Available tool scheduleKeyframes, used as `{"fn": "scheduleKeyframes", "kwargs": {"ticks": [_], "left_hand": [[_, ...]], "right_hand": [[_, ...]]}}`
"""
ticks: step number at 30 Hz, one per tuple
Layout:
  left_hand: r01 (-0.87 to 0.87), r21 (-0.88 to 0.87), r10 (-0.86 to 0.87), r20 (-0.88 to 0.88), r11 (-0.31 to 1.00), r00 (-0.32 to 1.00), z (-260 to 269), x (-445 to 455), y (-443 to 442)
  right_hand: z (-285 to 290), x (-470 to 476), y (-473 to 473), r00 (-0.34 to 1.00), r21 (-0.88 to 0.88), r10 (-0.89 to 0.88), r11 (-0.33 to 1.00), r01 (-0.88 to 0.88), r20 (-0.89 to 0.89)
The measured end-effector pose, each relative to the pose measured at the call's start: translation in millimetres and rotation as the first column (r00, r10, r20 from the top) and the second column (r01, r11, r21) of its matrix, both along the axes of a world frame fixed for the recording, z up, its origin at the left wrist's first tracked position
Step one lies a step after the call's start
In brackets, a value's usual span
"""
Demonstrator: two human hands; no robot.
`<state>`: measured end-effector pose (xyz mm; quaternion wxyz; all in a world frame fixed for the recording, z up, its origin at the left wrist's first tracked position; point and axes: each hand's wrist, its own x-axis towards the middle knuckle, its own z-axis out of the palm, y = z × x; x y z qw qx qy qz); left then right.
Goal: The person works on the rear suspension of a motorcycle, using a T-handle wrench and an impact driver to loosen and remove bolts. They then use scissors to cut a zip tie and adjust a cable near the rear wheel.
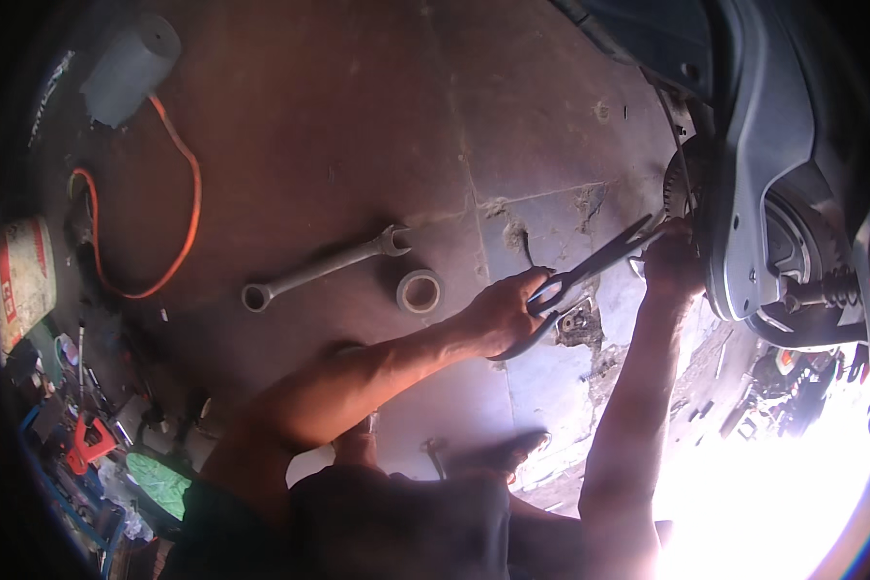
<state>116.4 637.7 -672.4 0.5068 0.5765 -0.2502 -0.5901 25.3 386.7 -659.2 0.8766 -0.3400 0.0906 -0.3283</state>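
Observation:
My left hand [507, 308] is closed on the handles of large metal scissors [587, 268], whose slightly parted blades point up and right. Beside the blade tips, my right hand [673, 257] is at the underside of a scooter [743, 210], close to its body panel; its fingertips and anything in them are partly hidden. A combination wrench [322, 270] lies on the tiled floor to the left of my left hand. Near the wrench's open end is a round metal ring [420, 291].
An orange cable [197, 196] runs from a grey cylindrical object [134, 69]. At left stand a stained white-and-red container [25, 279] and a cluster of tools with red-handled cutters [90, 444]. Broken floor tile [580, 322] lies below the scissors; strong glare covers the lower right.

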Motion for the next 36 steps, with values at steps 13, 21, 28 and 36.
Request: {"fn": "scheduleKeyframes", "kwargs": {"ticks": [13,21,28,36], "left_hand": [[0.088,0.013,-0.088,-0.005,0.996,0.996,-8,31,-4],[-0.020,-0.060,0.022,0.033,0.998,0.999,10,18,-48],[-0.059,-0.013,0.048,-0.433,0.998,0.900,52,17,-63],[-0.014,-0.069,-0.019,-0.451,0.998,0.892,66,33,-106]], "right_hand": [[7,40,19,0.983,-0.018,-0.072,0.997,0.070,-0.168],[5,29,13,0.975,0.103,-0.064,0.991,0.087,-0.212],[-5,10,-16,0.949,0.046,0.129,0.992,-0.121,-0.289],[-3,11,-17,0.950,0.007,0.126,0.992,-0.129,-0.287]]}}
